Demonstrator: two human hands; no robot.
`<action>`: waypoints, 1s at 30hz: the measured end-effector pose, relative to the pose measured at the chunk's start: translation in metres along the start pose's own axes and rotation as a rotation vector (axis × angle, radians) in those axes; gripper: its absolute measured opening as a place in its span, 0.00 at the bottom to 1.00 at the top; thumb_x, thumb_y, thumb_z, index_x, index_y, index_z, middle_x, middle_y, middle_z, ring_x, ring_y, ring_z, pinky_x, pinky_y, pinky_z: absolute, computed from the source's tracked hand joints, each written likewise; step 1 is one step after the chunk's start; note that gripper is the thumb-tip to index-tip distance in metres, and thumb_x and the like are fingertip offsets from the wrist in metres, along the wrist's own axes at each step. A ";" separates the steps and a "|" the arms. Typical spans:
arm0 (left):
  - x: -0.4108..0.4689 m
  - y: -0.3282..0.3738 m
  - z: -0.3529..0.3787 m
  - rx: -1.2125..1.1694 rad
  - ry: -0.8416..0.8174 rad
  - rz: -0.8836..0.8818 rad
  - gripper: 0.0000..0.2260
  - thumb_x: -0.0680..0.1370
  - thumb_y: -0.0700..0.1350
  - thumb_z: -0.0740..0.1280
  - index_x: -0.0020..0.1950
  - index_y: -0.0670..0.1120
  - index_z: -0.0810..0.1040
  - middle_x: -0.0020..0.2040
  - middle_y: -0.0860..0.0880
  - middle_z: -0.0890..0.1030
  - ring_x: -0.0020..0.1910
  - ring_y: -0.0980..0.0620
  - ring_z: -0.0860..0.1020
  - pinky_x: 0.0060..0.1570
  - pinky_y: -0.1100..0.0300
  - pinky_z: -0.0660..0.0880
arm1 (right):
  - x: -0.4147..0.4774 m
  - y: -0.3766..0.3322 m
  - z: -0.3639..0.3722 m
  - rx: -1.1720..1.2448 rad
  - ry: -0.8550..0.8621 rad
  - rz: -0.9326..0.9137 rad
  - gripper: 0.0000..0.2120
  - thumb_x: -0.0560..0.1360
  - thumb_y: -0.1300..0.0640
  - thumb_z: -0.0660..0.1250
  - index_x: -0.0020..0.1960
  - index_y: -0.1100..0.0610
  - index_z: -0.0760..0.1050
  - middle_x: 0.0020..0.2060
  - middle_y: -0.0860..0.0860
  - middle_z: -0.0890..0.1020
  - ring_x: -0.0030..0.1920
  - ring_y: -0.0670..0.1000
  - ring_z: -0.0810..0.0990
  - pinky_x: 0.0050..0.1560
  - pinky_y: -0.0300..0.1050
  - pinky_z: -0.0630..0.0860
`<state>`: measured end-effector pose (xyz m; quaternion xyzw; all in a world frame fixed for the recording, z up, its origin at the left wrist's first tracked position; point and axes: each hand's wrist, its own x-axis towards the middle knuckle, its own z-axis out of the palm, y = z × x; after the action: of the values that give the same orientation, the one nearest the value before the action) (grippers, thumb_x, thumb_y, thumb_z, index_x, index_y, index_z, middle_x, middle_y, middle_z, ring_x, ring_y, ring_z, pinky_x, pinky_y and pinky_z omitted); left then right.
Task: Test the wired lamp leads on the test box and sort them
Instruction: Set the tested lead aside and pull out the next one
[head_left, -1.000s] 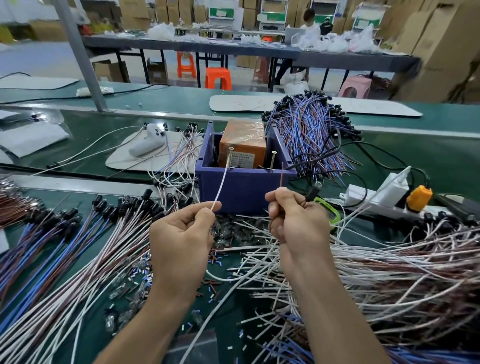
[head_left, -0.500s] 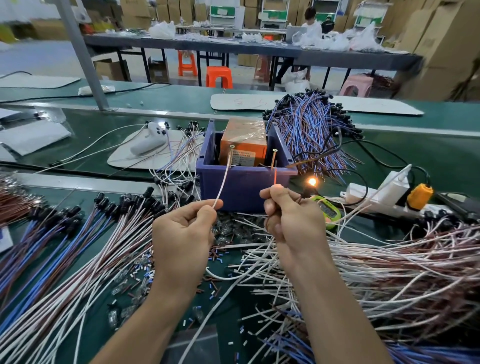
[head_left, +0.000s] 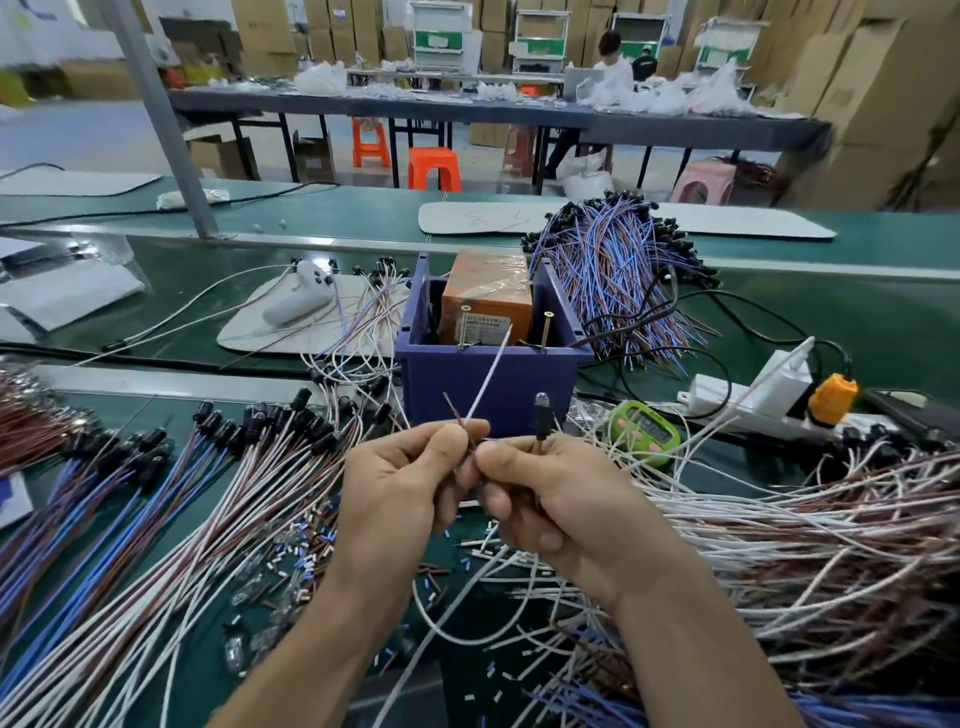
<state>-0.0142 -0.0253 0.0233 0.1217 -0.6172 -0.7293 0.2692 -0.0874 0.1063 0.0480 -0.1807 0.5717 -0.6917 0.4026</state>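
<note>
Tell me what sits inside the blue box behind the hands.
An orange block wrapped in clear tape fills the blue box. A left screw and a right screw stand at its front rim. The front wall hides the block's lower part and the box floor.

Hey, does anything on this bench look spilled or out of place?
Yes. Small cut insulation bits and loose glass bulbs lie scattered over the bench in front of the blue test box, like spillage. The green timer lies tangled among loose white leads.
</note>
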 end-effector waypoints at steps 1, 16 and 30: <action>-0.001 0.002 0.001 -0.007 -0.025 -0.001 0.09 0.76 0.49 0.70 0.45 0.47 0.89 0.27 0.48 0.76 0.22 0.57 0.67 0.23 0.68 0.65 | -0.002 -0.002 0.001 -0.021 0.001 0.015 0.18 0.83 0.60 0.63 0.36 0.58 0.83 0.27 0.53 0.76 0.17 0.44 0.62 0.25 0.40 0.54; -0.024 0.002 0.030 0.111 -0.074 -0.124 0.10 0.77 0.38 0.73 0.38 0.49 0.88 0.31 0.43 0.84 0.28 0.52 0.79 0.32 0.66 0.77 | -0.116 -0.069 -0.087 -0.651 0.570 -0.027 0.23 0.85 0.49 0.60 0.42 0.59 0.87 0.36 0.55 0.86 0.31 0.49 0.80 0.41 0.43 0.75; -0.024 -0.018 0.021 0.531 -0.049 -0.044 0.09 0.76 0.44 0.76 0.42 0.59 0.86 0.34 0.56 0.86 0.30 0.59 0.83 0.30 0.72 0.75 | -0.152 -0.092 -0.148 -1.362 1.165 0.144 0.07 0.69 0.58 0.75 0.46 0.54 0.85 0.41 0.55 0.85 0.46 0.58 0.83 0.47 0.45 0.78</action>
<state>-0.0099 0.0073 0.0064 0.1839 -0.7903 -0.5504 0.1968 -0.1318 0.3197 0.1242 0.0352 0.9814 -0.1579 -0.1032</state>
